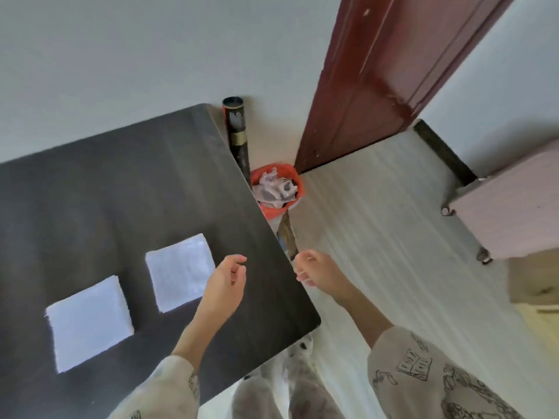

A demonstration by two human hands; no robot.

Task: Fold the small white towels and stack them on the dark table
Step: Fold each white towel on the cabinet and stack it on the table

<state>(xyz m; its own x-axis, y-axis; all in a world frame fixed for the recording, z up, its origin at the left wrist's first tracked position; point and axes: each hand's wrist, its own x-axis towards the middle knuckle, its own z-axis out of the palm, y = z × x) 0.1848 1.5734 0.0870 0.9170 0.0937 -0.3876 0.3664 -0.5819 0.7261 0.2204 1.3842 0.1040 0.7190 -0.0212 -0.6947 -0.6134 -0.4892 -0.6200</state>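
Evidently two white towels — one (pixel 90 324), another (pixel 180 272) — lie folded side by side, apart, on the dark surface (pixel 121 182); stacking remains; both hands — left (pixel 225 285), right (pixel 314 270) — hover loosely curled, holding nothing.

Two white towels (pixel 90 323) (pixel 181 273) lie apart on the worktop (pixel 127 182), bare surface between and beyond them; an orange bin (pixel 276 189) and dark tube (pixel 237 131) crowd its far right edge.
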